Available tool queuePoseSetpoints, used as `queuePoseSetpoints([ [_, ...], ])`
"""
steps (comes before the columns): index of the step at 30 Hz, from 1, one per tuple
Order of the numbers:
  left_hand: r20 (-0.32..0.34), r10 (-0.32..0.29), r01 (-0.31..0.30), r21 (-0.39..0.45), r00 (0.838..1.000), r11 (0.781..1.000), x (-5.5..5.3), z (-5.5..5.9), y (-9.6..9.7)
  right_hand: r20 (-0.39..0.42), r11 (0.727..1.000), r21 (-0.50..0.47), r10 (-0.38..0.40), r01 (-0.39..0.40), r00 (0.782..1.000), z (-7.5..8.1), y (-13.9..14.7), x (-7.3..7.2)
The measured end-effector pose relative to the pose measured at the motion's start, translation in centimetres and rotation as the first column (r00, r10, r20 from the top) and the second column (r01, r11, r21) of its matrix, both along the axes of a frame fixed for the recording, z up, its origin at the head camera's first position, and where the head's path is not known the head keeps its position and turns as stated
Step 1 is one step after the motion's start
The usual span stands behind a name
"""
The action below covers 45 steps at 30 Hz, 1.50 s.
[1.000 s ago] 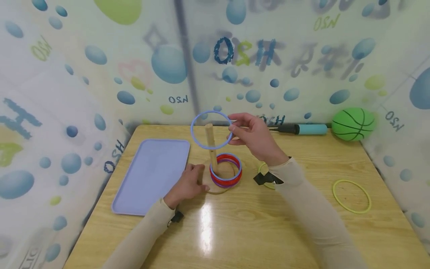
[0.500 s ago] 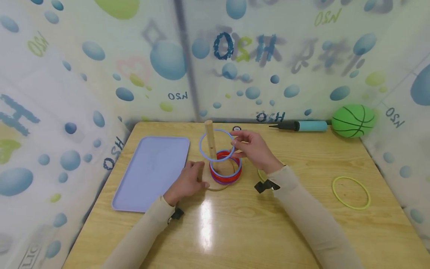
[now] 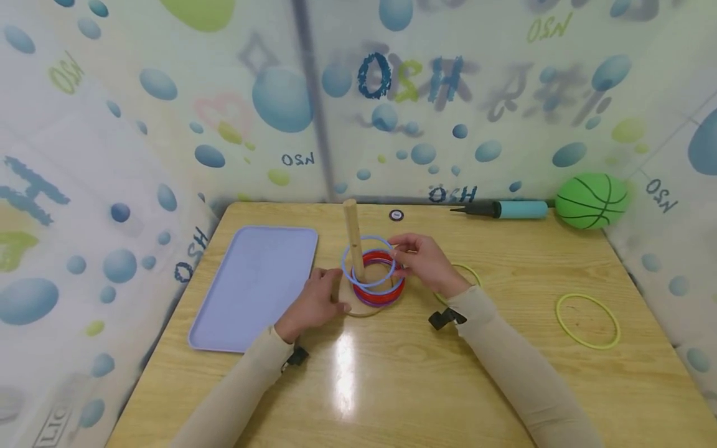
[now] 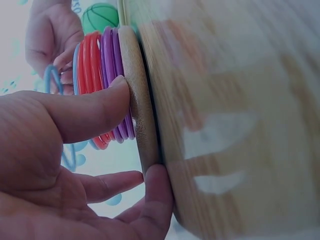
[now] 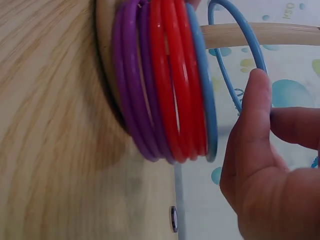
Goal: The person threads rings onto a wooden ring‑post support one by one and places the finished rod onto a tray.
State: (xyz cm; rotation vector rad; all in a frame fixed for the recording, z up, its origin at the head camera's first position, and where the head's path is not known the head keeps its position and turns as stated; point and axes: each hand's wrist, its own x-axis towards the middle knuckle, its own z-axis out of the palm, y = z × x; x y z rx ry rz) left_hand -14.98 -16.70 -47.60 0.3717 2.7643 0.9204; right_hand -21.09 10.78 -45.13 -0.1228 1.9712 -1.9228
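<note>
Main change over the last second: the held blue ring [image 5: 256,50] has come down from around the upper post [image 3: 353,239] and now encircles its lower part, just above the stack. The right hand [image 3: 426,264] pinches it between thumb and fingertips at the ring's right edge; the right wrist view shows a gap between it and the stack's top blue ring [image 5: 205,90], so I judge it threaded but not yet seated. Stack below, also around the post: blue uppermost, red rings [image 5: 182,90] next, purple rings [image 5: 134,75] lowest. Left hand [image 3: 316,302] shows no clear shift — thumb and fingertips hold the rim of the wooden base [image 4: 140,100], which probably keeps it steady. Loose on the bench [image 3: 392,373]: one yellow ring [image 3: 599,347] well apart to the right, another yellow ring [image 3: 467,269] partly behind the right wrist — both untouched, neither on the post.
</note>
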Motion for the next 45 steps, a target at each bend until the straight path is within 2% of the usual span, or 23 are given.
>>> queuePoseSetpoints([
  [9,-0.008,-0.007,0.007,-0.017,1.0,1.0,-0.1,0.1,0.0,-0.018,0.999,0.052,-0.005,0.006,1.0,-0.8,0.5,0.1],
  [13,0.014,-0.007,0.007,-0.019,1.0,1.0,0.0,0.1,0.0,-0.039,0.995,0.096,-0.01,0.013,0.999,-1.0,0.9,0.3],
  [20,0.048,0.028,-0.028,0.0,0.998,1.0,0.1,0.2,0.1,-0.048,0.982,0.189,-0.004,0.013,0.999,-1.4,1.5,0.0],
  [27,0.068,0.024,-0.024,0.003,0.997,1.0,0.1,0.3,0.3,-0.106,0.962,0.272,0.006,0.023,0.994,-1.7,1.7,0.1],
  [34,0.079,0.031,-0.031,0.004,0.996,1.0,0.2,0.4,0.3,-0.13,0.95,0.31,0.009,0.032,0.991,-1.7,2.2,0.0],
  [45,0.071,0.019,-0.02,0.005,0.997,1.0,0.0,0.2,0.2,-0.199,0.94,0.335,0.009,0.059,0.98,-0.9,6.7,-0.1],
])
